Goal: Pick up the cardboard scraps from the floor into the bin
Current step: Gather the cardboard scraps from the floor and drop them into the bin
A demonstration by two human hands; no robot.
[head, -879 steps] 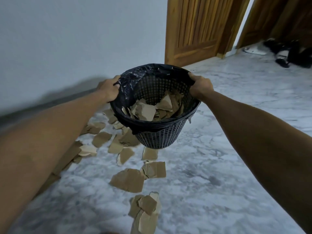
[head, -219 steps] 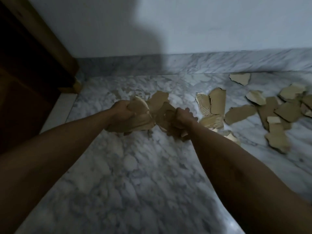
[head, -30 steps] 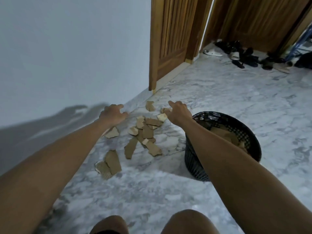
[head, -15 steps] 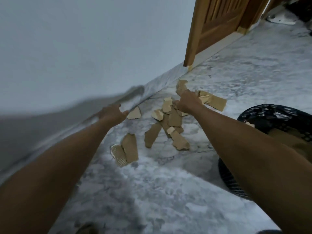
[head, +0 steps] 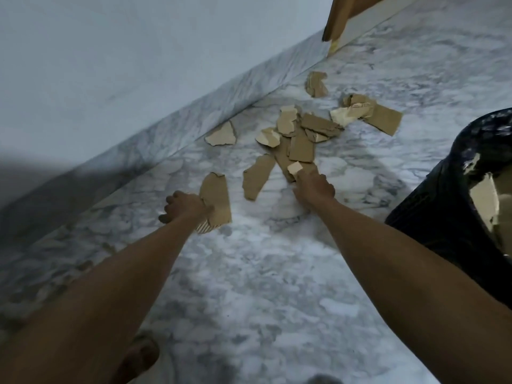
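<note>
Several torn brown cardboard scraps (head: pixel 301 142) lie scattered on the marble floor beside the wall. My left hand (head: pixel 185 207) grips the near edge of a large scrap (head: pixel 216 194) that overlaps a corrugated piece (head: pixel 204 228). My right hand (head: pixel 314 187) has its fingers curled down on the near end of the pile, by a small pale scrap (head: pixel 294 167). Between my hands lies a long scrap (head: pixel 256 176). The black mesh bin (head: pixel 443 217) with a black liner stands at the right edge, with cardboard (head: pixel 484 200) inside.
A marble skirting (head: pixel 194 112) and a white wall run along the left. The foot of a wooden door frame (head: pixel 333 26) is at the top right. More scraps (head: pixel 385 120) lie beyond the pile. My foot (head: pixel 138 358) shows at the bottom.
Both hands have dropped to the floor. The left has closed on the large near scrap and the right has pulled back from the far scraps to the pile's near end.
</note>
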